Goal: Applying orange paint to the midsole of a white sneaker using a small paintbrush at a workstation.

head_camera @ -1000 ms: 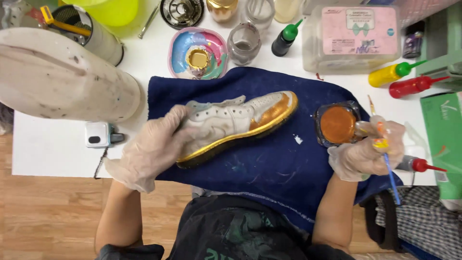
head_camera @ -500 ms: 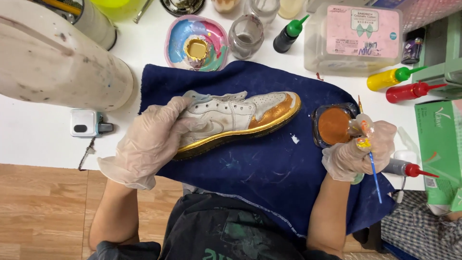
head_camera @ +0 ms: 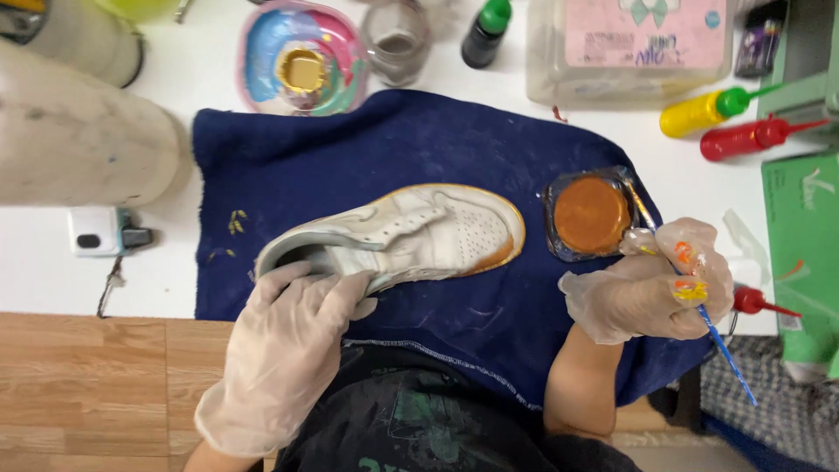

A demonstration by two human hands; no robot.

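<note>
The head camera looks straight down at a white table (head_camera: pixel 201 79) with a dark blue cloth (head_camera: pixel 419 149) spread over its near edge. A white sneaker (head_camera: pixel 411 232) lies on the cloth, its long axis running from lower left to upper right, heel end toward the person's left and toe to the right; a gold-orange band shows along the sole at the toe.

The left hand (head_camera: pixel 293 336), in a thin translucent glove, is curled over the heel and collar of the sneaker, fingers closed on it from the near side and holding it down against the cloth. The right hand (head_camera: pixel 651 293), gloved too and smeared with orange and yellow at the fingertips, is clenched round a slim blue-handled paintbrush (head_camera: pixel 721 350). The handle runs down and to the right, out past the wrist; the bristle end points up toward a small square dish of orange paint (head_camera: pixel 590 214), which sits on the cloth just beside the toe. The brush tip looks to be at the dish's right rim, though whether it touches the paint cannot be told.

So the sneaker lies to the left of the brush hand, with the dish between them; the toe is the nearest part to the brush.

Farther back stand a round palette (head_camera: pixel 301 57) with a gold centre, a green-capped dark bottle (head_camera: pixel 485 35), yellow (head_camera: pixel 699 112) and red squeeze bottles (head_camera: pixel 743 138), and a pale lidded box (head_camera: pixel 629 48).
</note>
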